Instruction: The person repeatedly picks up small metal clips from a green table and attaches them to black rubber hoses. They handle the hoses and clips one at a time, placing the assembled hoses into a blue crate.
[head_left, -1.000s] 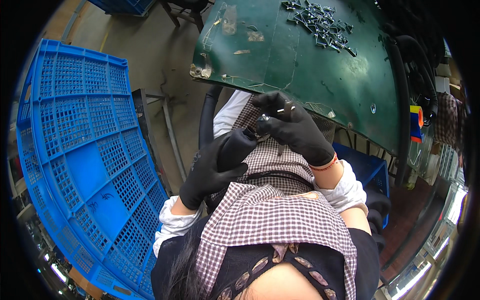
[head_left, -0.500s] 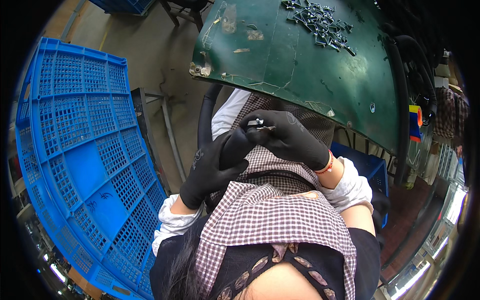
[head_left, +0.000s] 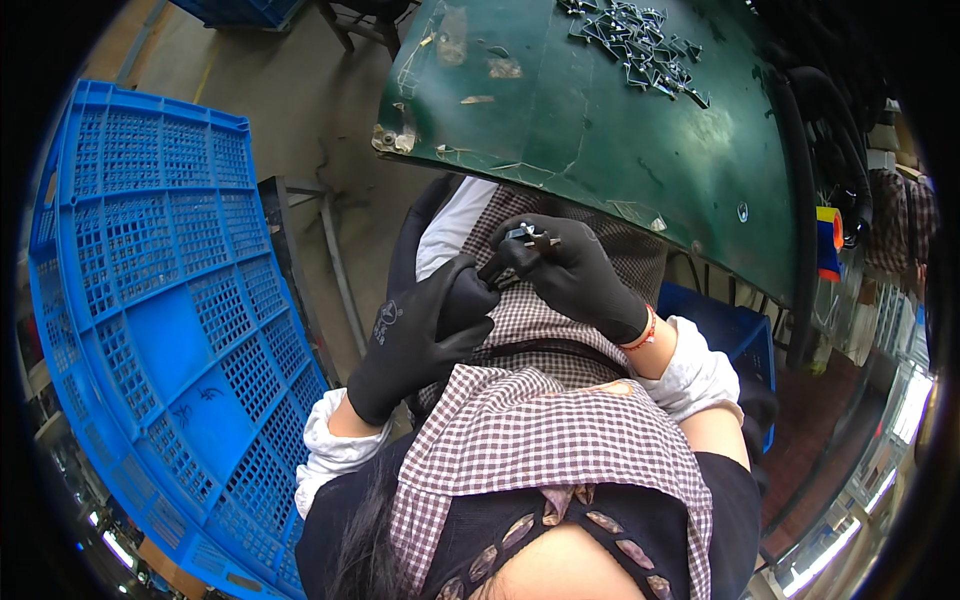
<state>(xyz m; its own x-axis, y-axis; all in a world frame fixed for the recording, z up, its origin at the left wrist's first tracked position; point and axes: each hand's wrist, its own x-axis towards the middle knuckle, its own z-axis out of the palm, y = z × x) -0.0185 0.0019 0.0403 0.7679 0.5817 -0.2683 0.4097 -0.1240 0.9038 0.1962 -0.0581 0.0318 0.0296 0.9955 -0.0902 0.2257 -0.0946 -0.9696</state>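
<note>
In front of the checked apron, both my hands wear black gloves. My left hand [head_left: 405, 345] is wrapped round a thick black hose [head_left: 468, 300], whose rounded end points toward the other hand. A length of the same dark tubing seems to run past the white cloth beyond my left hand. My right hand [head_left: 585, 280] pinches a small metal clamp [head_left: 530, 236] with silver tips, close to the hose end. The gloved fingers cover most of the clamp, so I cannot tell whether it touches the hose. A pile of similar clamps [head_left: 640, 50] lies on the green table [head_left: 520, 120].
A tall blue plastic crate [head_left: 165, 330] stands at my left beside a metal frame [head_left: 330, 240]. Dark hoses [head_left: 805, 200] hang along the table's right edge. Another blue crate [head_left: 735, 330] sits below the table at the right. A dark stool [head_left: 375, 20] is at the far side.
My hands have drawn slightly apart, the left one shifting down and left, the right one turning. More of the clamp's silver tips now shows above the right fingers.
</note>
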